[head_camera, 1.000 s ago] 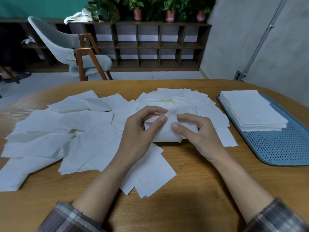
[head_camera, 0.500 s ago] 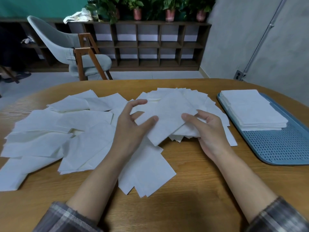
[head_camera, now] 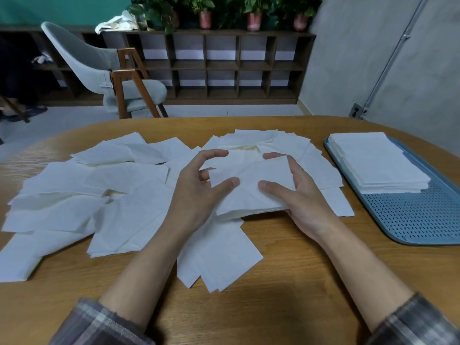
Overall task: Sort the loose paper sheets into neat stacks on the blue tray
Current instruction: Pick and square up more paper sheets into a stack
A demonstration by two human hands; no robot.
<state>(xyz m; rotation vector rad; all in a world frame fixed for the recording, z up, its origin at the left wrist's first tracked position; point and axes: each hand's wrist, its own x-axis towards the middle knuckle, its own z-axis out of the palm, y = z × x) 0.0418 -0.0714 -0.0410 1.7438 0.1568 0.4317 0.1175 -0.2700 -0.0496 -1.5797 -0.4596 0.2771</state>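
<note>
Above the oval wooden worktop (head_camera: pixel 286 257), left hand (head_camera: pixel 196 192) and right hand (head_camera: pixel 301 195) gripped a small white paper bundle (head_camera: pixel 251 188), fingers (head_camera: pixel 273 188) clenched edgewise, apparently squaring it.

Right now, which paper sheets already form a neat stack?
The stack on the blue tray: its edges line up. The loose sheets on the table lie fanned and overlapping; the bundle in the left hand and right hand is off the tray.

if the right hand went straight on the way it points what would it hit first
Probably the fanned heap of loose sheets just beyond the right hand; height is unclear, so it may pass above.
</note>
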